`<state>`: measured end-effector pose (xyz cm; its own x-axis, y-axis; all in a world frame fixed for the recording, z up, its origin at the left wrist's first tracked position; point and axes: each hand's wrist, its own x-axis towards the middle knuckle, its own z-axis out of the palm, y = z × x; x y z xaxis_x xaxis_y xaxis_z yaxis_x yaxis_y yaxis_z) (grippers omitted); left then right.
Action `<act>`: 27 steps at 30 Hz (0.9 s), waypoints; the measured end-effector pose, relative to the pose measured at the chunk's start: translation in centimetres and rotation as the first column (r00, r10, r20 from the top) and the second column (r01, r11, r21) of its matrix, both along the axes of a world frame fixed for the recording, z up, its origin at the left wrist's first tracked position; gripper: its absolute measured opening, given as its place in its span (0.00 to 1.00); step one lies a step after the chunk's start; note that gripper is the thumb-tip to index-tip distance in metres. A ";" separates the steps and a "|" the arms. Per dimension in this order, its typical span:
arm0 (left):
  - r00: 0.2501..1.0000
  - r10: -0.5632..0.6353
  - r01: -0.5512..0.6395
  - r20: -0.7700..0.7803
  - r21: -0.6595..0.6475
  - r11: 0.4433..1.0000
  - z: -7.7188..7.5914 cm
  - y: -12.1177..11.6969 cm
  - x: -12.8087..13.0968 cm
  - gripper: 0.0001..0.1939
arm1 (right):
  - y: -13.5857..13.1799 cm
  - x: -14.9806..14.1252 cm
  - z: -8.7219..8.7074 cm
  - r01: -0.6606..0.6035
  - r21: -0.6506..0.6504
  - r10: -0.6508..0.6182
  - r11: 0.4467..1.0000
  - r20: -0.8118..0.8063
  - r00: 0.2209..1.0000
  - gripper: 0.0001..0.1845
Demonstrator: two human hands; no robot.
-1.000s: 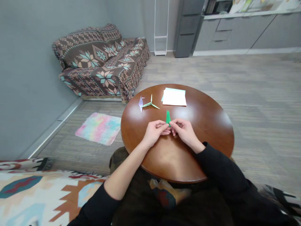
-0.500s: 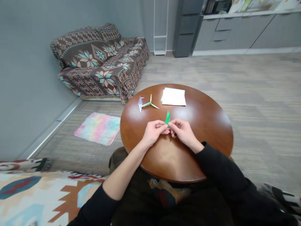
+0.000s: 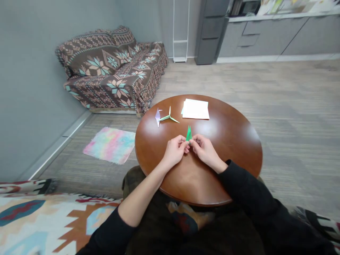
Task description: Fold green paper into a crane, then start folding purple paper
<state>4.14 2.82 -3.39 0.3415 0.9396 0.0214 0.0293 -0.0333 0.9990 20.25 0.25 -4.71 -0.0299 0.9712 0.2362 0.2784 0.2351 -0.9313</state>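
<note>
A piece of folded green paper [image 3: 188,133] stands upright between my hands, its two narrow points facing away from me. My left hand [image 3: 175,148] pinches its lower left side with thumb and fingers. On the lower right, my right hand [image 3: 204,148] grips it the same way. The fingertips cover the paper's bottom end. Both hands are just above the round brown table [image 3: 225,141]. Beyond them lie a pale green three-pointed folded paper [image 3: 169,117] and a small purple folded paper [image 3: 158,116].
A stack of white paper sheets [image 3: 196,109] lies at the table's far side. Behind to the left stands a sofa [image 3: 114,71] under a patterned cover. A fluffy pastel mat [image 3: 110,144] is on the floor at left. Grey kitchen cabinets [image 3: 265,39] line the back right.
My left fingers have curled in closer under the green paper. The paper's two points stand slightly more apart and the paper looks narrower. The things on the table have stayed put.
</note>
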 end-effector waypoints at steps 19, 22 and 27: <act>0.997 0.067 -0.066 -0.024 0.019 0.998 -0.6 0.6 0.2 0.07 | 0.2 -0.6 0.8 -0.027 0.076 0.015 0.997 0.153 0.988 0.11; 0.997 0.071 -0.070 -0.040 0.039 0.997 -0.4 0.3 0.3 0.09 | -0.1 -0.8 0.8 -0.015 0.111 -0.005 0.994 0.183 0.983 0.11; 0.996 0.084 -0.083 -0.018 0.047 0.995 -0.3 0.0 0.4 0.09 | -0.4 -0.9 0.5 -0.014 0.124 -0.010 0.992 0.193 0.981 0.10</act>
<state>4.56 2.80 -3.66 0.2624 0.9631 0.0591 0.0540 -0.0758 0.9957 19.36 -0.12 -4.19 -0.0885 0.9346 0.3444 0.4493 0.3460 -0.8237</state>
